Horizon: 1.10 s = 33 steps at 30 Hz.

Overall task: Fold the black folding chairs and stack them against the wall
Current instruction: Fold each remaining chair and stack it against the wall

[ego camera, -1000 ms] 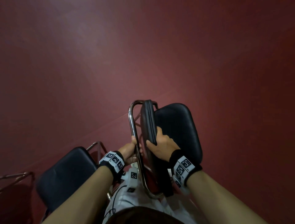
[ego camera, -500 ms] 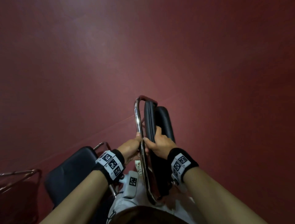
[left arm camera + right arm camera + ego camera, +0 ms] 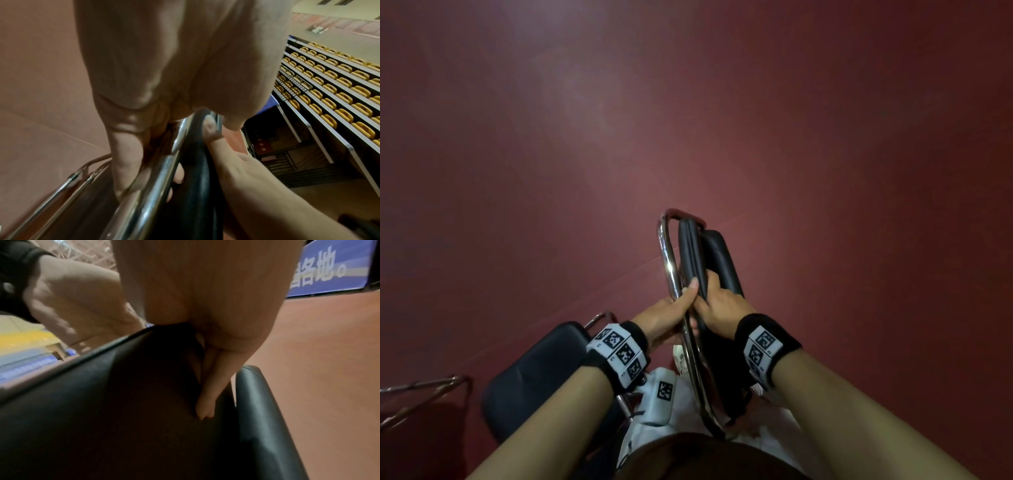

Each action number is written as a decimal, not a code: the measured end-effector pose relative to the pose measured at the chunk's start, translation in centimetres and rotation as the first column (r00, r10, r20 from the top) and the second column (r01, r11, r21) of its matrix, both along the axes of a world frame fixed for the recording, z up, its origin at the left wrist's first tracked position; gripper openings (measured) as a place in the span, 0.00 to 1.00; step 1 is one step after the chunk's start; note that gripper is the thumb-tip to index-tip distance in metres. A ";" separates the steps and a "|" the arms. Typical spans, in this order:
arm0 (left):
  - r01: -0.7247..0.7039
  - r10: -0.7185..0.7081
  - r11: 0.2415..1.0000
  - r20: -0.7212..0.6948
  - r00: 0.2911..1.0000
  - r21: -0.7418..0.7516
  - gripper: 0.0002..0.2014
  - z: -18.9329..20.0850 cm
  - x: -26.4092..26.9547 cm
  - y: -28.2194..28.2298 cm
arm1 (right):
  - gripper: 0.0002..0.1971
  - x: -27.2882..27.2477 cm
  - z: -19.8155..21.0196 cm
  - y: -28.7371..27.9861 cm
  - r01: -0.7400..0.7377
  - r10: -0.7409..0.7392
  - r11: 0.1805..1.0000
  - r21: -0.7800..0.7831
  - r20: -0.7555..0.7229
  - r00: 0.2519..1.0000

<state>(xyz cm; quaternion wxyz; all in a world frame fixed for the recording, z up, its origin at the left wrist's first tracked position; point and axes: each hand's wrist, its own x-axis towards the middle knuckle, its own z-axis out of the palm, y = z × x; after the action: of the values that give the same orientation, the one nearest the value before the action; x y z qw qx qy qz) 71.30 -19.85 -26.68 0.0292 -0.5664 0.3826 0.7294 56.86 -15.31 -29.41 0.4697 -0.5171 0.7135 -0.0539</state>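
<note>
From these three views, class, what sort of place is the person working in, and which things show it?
Probably an indoor sports hall or arena. Tiered rows of yellow seats rise at one side, a wide reddish floor spreads all around, and a blue banner with large white characters runs along its edge.

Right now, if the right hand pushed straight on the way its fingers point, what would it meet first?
The right hand grips the black backrest pad; its fingers point into the gap before the folded seat pad, probably met first, though depth is unclear.
</note>
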 end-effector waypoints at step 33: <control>0.188 -0.172 0.974 0.132 0.976 -0.124 0.26 -1.2 1.2 -0.8 | 0.68 7.0 1.6 6.0 0.276 -0.270 0.961 -0.011 -0.247 0.931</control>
<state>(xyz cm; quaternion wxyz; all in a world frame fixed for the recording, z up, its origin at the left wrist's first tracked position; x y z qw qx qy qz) 72.45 -20.61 -27.83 0.0797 -0.5731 0.4787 0.6603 63.81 -9.34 -27.79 0.3716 -0.4101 0.8316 -0.0455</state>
